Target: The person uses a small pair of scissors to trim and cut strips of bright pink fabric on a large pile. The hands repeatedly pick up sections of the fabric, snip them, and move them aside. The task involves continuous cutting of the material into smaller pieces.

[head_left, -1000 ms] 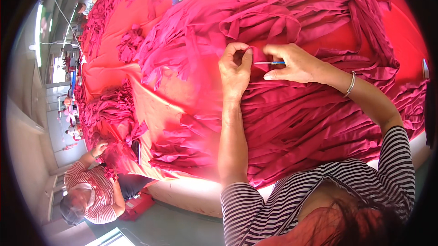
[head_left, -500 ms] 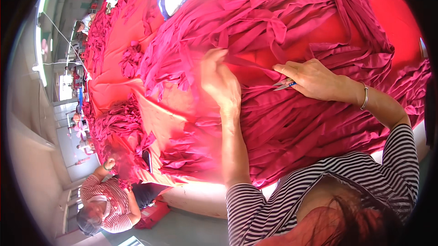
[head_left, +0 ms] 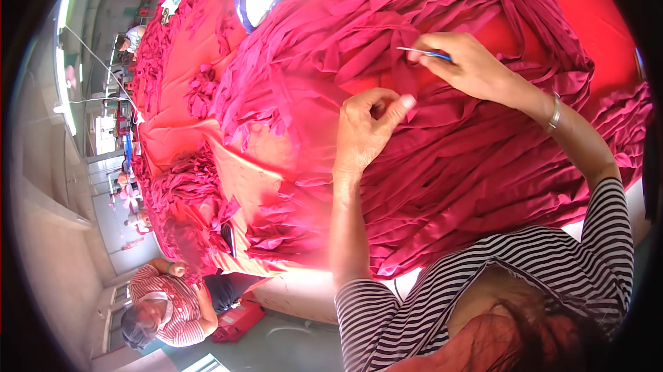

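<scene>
At the far left, a co-worker in a red striped top (head_left: 169,303) sits at the edge of the long red worktop (head_left: 186,134), beside a smaller heap of red cloth (head_left: 190,186). None of that bears on the hands.

The left hand (head_left: 366,130) is curled over the big pile of crimson fabric strips (head_left: 442,165), thumb pressed toward the bent fingers; its grip looks pinched on a fold or thread of the cloth, though what lies between the fingertips is too small to make out. To trim cleanly, this hand would do best to keep the strip taut and lifted clear of the layers beneath.

The right hand (head_left: 469,65) is clenched on small blue-handled snips (head_left: 423,52), blades pointing left just above the strips. Short cuts close to the pinch seem safest.
</scene>
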Action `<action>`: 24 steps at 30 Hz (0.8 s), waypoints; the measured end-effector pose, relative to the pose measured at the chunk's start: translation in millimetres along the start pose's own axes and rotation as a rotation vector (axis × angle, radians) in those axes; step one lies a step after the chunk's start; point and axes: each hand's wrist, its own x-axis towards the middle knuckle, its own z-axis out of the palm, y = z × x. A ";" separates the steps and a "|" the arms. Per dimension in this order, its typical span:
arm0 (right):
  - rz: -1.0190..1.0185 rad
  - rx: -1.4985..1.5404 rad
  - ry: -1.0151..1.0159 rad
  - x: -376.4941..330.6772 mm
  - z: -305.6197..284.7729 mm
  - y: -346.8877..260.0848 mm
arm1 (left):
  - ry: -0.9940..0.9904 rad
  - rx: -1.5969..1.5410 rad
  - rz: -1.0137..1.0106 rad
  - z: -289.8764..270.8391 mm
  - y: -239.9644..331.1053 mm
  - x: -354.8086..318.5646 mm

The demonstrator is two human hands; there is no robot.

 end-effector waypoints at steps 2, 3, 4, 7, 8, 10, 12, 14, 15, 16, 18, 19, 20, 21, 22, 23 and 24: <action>-0.020 -0.067 -0.073 21.7 12.0 -5.3 | -0.005 0.083 0.057 -0.7 -1.3 -5.0; 0.135 -0.073 -0.201 30.4 13.1 -11.1 | -0.010 0.123 0.087 -0.6 -3.6 -6.9; 0.140 -0.097 -0.278 37.6 18.1 -2.8 | -0.011 0.080 0.108 -0.8 -8.9 -7.8; 0.077 -0.074 -0.129 52.5 25.5 10.9 | 0.046 -0.104 0.079 -3.1 -26.3 -11.9; 0.061 0.023 -0.072 52.4 20.1 10.1 | 0.051 -0.189 -0.015 -7.4 -28.1 -12.6; 0.252 0.253 -0.111 43.8 8.7 9.5 | 0.049 -0.372 -0.195 -17.8 -30.8 -12.6; 0.218 0.203 -0.130 30.1 4.5 11.8 | 0.108 -0.443 -0.111 -18.4 -56.0 -10.1; 0.099 0.075 -0.179 15.7 1.7 11.6 | 0.181 -0.394 -0.056 -16.2 -67.4 -8.2; 0.083 -0.012 -0.275 9.8 -3.2 11.1 | 0.228 -0.348 -0.042 -13.1 -72.2 -6.4; 0.134 0.004 -0.316 3.6 -8.8 6.0 | 0.276 -0.299 -0.027 -10.5 -72.0 -4.5; 0.186 0.100 -0.283 -3.8 -11.5 6.2 | 0.347 -0.119 0.026 -6.1 -71.0 -3.2; 0.188 0.176 -0.203 -3.8 -10.9 6.1 | 0.379 -0.027 0.056 -4.5 -68.2 -1.9; 0.190 0.253 -0.124 -2.5 -10.9 5.1 | 0.406 -0.006 0.072 -3.4 -63.6 -1.6; 0.360 0.060 -0.151 1.3 -22.0 4.2 | 0.416 0.030 0.088 -2.6 -64.2 -2.1; 0.316 0.005 -0.039 4.2 -21.4 1.7 | 0.423 0.070 0.111 -3.1 -62.8 -2.0; 0.272 -0.049 0.072 5.3 -20.3 1.3 | 0.431 0.109 0.134 -3.5 -60.9 -2.1; 0.209 -0.083 0.078 4.8 -17.8 5.1 | 0.479 0.228 0.176 -3.5 -58.0 -2.8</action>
